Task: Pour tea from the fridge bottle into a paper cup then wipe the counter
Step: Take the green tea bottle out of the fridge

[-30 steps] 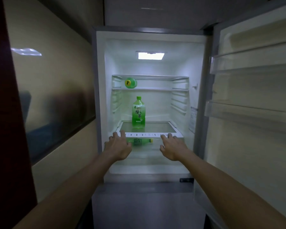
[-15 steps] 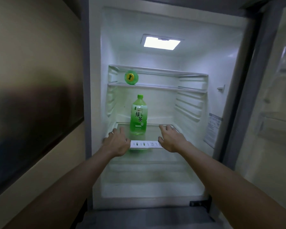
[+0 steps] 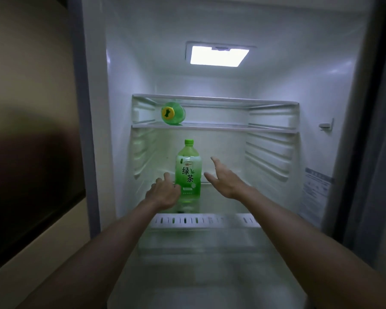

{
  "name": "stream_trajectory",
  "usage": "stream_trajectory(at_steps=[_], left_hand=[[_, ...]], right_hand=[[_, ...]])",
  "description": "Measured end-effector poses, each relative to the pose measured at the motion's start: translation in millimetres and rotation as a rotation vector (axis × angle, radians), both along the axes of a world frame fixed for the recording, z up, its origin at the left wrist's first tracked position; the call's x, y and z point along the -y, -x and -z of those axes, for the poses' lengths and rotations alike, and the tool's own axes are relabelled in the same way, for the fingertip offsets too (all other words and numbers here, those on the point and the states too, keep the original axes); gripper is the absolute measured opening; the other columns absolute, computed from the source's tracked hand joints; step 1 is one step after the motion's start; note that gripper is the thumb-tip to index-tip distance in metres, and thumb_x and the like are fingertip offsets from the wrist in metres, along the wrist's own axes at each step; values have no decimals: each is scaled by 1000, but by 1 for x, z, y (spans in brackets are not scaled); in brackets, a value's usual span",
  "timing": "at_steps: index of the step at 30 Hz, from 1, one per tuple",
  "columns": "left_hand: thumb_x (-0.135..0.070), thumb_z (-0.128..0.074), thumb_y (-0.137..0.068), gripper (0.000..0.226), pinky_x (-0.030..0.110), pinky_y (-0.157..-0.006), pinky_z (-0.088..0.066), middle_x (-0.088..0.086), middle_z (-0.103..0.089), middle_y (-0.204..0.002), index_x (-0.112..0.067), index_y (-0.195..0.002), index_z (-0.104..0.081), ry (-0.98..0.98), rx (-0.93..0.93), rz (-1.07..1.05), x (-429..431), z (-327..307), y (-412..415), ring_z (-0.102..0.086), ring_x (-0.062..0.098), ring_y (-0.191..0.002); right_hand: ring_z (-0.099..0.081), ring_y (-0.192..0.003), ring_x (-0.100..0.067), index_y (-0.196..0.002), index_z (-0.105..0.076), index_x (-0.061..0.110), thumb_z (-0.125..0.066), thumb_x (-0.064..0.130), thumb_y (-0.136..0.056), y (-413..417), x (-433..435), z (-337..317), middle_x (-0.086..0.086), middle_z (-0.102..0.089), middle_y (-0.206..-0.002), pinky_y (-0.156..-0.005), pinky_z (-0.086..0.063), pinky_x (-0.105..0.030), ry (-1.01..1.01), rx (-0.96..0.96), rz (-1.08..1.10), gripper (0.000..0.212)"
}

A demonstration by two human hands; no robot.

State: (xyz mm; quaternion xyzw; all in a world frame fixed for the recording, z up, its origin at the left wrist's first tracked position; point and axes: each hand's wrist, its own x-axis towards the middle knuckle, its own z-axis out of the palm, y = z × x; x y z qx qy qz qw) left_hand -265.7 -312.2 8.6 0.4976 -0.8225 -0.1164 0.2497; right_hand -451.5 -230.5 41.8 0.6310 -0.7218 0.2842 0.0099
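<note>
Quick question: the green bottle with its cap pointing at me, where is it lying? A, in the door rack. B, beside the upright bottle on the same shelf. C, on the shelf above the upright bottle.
C: the sideways bottle lies on the upper shelf, above the upright tea bottle.

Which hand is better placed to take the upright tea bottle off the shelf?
Left, likely. The left hand sits right beside the tea bottle, low on its label; the right hand is open, with a clear gap between it and the bottle.
</note>
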Motion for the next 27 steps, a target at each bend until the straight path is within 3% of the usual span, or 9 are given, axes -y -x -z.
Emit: stream_trajectory(at_steps=[4,10,14,17,19,21,23,25,27], left_hand=[[-35,-36,-97,44,45,-92,-46,22,-50,-127,-8,-131,-34,-61,-50,22,17,6,14,-53,37,-111],[-29,-38,-98,36,42,-83,-44,26,-53,-125,-5,-123,-37,-166,-132,56,45,17,24,-56,37,-107],[-32,-37,-99,40,35,-78,-39,22,-49,-133,-5,-129,-37,-212,-141,37,59,25,26,-53,34,-111],[-25,-33,-100,36,36,-84,-39,23,-47,-136,-6,-130,-36,-233,-120,17,67,28,25,-51,34,-115],[-23,-30,-101,33,37,-88,-41,22,-49,-135,-6,-128,-41,-272,-141,-8,70,27,26,-52,33,-116],[-26,-28,-103,31,31,-78,-44,19,-57,-123,-14,-115,-54,-349,-265,-23,69,23,30,-58,30,-106],[-31,-26,-104,34,27,-68,-43,12,-59,-94,-22,-88,-54,-501,-469,-62,65,17,34,-58,21,-82],[-34,-22,-104,37,32,-77,-46,11,-56,-87,-15,-91,-52,-665,-655,-86,65,11,35,-55,25,-82],[-39,-23,-104,42,41,-85,-49,19,-59,-100,-7,-105,-50,-811,-855,-88,66,8,34,-58,34,-96]], right_hand=[[-25,-144,-27,-155,-7,12,-54,45,-94,2,38,-5,-15,-22,-158,-116,-23,-39,105,178,-93,83],[-34,-139,-31,-152,-10,31,-76,51,-74,5,87,0,-13,-27,-154,-113,-32,-49,145,532,-202,104],[-59,-116,-25,-150,-16,32,-85,35,-69,8,110,10,-11,-52,-136,-97,-51,-48,139,642,-293,106],[-67,-93,-12,-144,-28,30,-87,27,-68,12,119,14,-3,-62,-115,-74,-58,-29,163,638,-320,96],[-67,-88,-10,-140,-35,28,-88,26,-67,13,121,13,1,-63,-109,-67,-57,-22,194,625,-319,90],[-67,-90,-11,-138,-37,28,-88,27,-66,11,122,11,0,-62,-108,-69,-58,-24,213,629,-325,88],[-66,-96,-16,-139,-37,26,-87,29,-66,9,123,8,-3,-62,-114,-78,-59,-32,248,648,-327,88],[-64,-106,-23,-141,-36,24,-87,33,-66,7,123,4,-7,-60,-123,-88,-57,-42,280,674,-324,91],[-64,-107,-24,-141,-36,23,-87,34,-66,4,121,-2,-9,-60,-125,-89,-56,-46,287,681,-329,91]])
